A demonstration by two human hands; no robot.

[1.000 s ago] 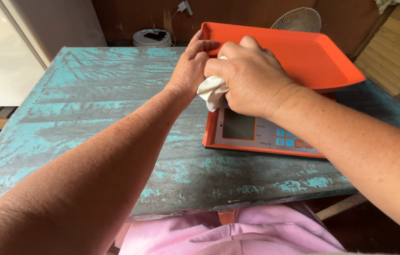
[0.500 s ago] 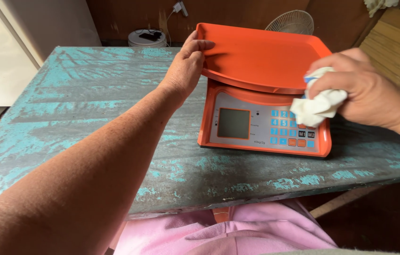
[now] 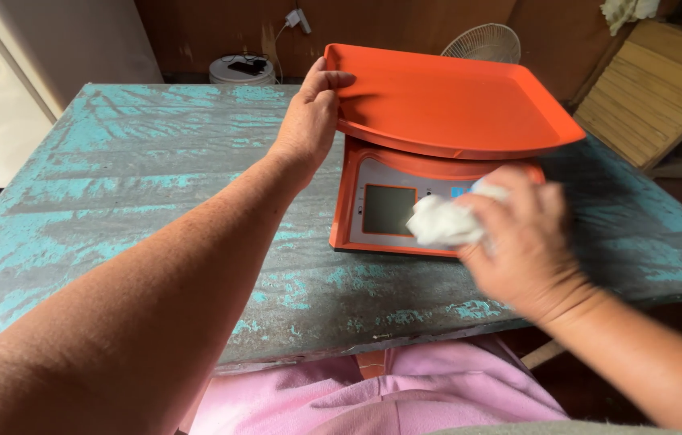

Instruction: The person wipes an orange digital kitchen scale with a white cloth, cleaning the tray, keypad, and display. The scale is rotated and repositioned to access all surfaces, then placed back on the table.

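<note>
fingers of the right hand (image 3: 522,242) bunch a white cloth (image 3: 442,221) against the scale's panel (image 3: 381,211); left hand (image 3: 309,121) grips its orange tray (image 3: 454,101).

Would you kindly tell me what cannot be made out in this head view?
- Keypad of the orange scale: hidden behind the right hand and white cloth.
- Right hand: motion-blurred, so its grip is unclear.
- Left hand: fingertips hidden behind the tray rim.
- Small things on the white tub: too small.

left hand (image 3: 309,113) grips orange scale (image 3: 373,217) tray rim, right hand (image 3: 522,242) presses white cloth (image 3: 442,221) on keypad, blue surface (image 3: 115,177)
</note>
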